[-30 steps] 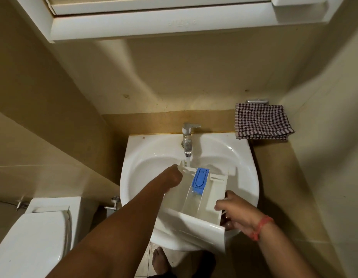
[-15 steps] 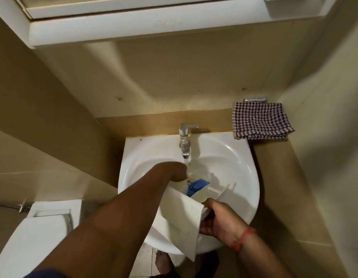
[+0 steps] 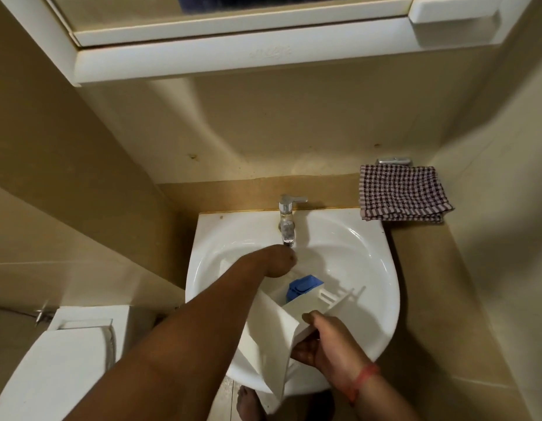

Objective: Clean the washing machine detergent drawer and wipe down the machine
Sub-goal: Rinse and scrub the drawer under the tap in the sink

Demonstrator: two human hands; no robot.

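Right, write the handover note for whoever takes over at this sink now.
Right hand grips the front end of the detergent drawer, which is tilted on its side over the sink.
Left hand is at the drawer's far end, just under the tap; its fingers are hidden, so the grip is unclear.
The blue insert is in place in the drawer.
Done: drawer is out and in the sink for rinsing.
Left: finish the rinse, refit the drawer, wipe the machine. A checked cloth lies on the ledge.
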